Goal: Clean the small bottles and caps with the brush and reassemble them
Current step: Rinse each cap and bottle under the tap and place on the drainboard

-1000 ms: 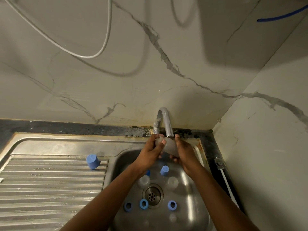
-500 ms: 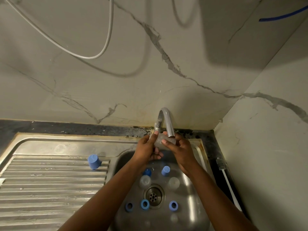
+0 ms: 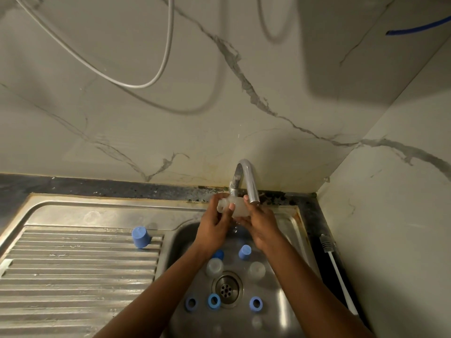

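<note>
A small translucent bottle lies sideways under the tap's spout, held between both hands. My left hand grips its neck end and my right hand cups its body from below. In the sink basin below stand two clear bottles, two blue caps and three blue rings. One more blue cap sits upside down on the ribbed drainboard. The white-handled brush lies on the dark counter to the right of the sink.
The drain sits mid-basin among the parts. Marble-patterned walls close in at the back and on the right. A grey cable loops down the back wall. A dark counter strip runs behind the sink.
Both hands with the bottle moved slightly left, and the bottle turned so its neck now points left in my left hand's fingers.
</note>
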### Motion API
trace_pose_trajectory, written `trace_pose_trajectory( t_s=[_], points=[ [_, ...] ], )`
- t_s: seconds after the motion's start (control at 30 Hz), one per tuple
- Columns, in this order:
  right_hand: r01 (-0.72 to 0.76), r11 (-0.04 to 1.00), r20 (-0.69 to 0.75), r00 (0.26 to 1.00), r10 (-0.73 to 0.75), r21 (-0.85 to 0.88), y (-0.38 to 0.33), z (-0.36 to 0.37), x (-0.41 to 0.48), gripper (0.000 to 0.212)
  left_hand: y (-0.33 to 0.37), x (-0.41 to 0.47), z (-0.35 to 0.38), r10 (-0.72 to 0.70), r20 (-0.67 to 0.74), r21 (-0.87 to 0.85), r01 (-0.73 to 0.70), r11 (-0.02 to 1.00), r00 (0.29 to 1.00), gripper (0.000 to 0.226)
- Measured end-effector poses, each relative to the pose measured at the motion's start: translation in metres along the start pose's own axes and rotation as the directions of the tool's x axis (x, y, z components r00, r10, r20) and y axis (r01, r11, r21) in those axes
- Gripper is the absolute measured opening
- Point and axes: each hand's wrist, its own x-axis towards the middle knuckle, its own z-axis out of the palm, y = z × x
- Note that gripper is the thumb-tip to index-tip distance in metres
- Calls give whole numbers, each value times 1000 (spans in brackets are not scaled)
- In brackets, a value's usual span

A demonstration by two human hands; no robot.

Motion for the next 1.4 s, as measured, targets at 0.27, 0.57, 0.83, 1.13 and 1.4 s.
trace_pose_trajectory(
  t_s=[0.27,0.57,0.83,1.13,1.4],
  points=[
    [270,853,-153,916,-371,-446,-1,-4,-15,32,-7,-18,-9,-47,17,97,45,994,999,15],
    [405,849,197,913,-356,-340,10,-11,-13,15,-22,-30,-20,-48,137,194,21,981,989,54],
    [246,767,243,962,-121,-593,-18,-30,-17,34,-21,-24,-25,109,325,445,-253,859,939,61],
    [170,948,333,940,-73,-271,-14,-35,-18,26,-12,-10,-23,40,158,250,-79,965,987,38],
    [134,991,411,903,-124,3,-8,-53,-21,45,1,6,-3,-288,81,-213,299,930,954,38]
  ],
)
